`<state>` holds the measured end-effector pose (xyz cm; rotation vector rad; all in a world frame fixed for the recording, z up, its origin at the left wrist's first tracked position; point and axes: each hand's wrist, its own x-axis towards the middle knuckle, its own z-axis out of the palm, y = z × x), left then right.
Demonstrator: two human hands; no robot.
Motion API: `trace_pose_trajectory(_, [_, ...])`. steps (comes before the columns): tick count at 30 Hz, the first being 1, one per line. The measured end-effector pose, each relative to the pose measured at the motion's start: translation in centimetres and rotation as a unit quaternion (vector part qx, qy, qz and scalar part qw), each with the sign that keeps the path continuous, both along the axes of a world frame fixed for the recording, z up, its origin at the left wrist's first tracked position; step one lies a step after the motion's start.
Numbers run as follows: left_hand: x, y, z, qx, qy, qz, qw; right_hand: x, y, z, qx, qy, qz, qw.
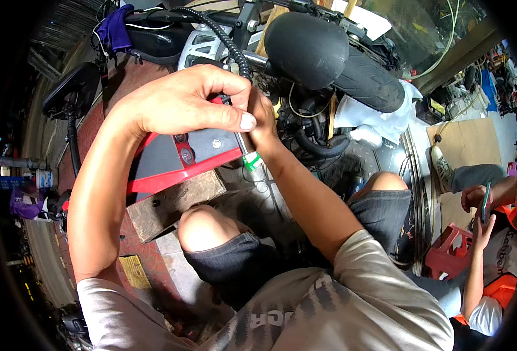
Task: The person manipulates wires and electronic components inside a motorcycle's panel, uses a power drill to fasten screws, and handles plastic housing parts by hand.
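Note:
My left hand [194, 102] is bent over a scooter's grey deck with red trim [206, 152], its thumb and index finger closed in against my right hand. My right hand [261, 120] reaches up beside it, its fingers largely hidden. Whatever lies between the two hands is covered by them. Just below them shows a short metallic piece, with a bright green item [251, 161] and thin wires by its lower end. A black ribbed cable sleeve [220, 38] runs down to the fingers from above. The deck's near edge is above a worn wooden block [176, 202].
Beyond my hands are a black mudguard [308, 50] and tyre [372, 82]. A mirror [71, 90] stands left, near a purple cloth [115, 29]. At right, another person holds a phone [484, 202] by a red stool [449, 251]. Cables and parts lie around.

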<state>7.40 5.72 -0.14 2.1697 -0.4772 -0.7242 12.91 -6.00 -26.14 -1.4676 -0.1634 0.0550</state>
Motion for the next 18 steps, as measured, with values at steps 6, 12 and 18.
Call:
trace_pose_trajectory(6, [-0.2,-0.3,0.0,-0.044,-0.033,-0.024,0.998,0.5,0.1,0.4,0.094,-0.031,-0.035,0.994])
trace_pose_trajectory(12, [-0.3,0.2,-0.4,0.001,-0.011,-0.025,1.0,0.7,0.4,-0.8,0.076,-0.082,0.011,0.994])
trace_pose_trajectory(18, [-0.5,0.1,-0.8,-0.039,0.01,0.012,0.999,-0.5,-1.2,-1.4,0.053,0.022,0.039,0.998])
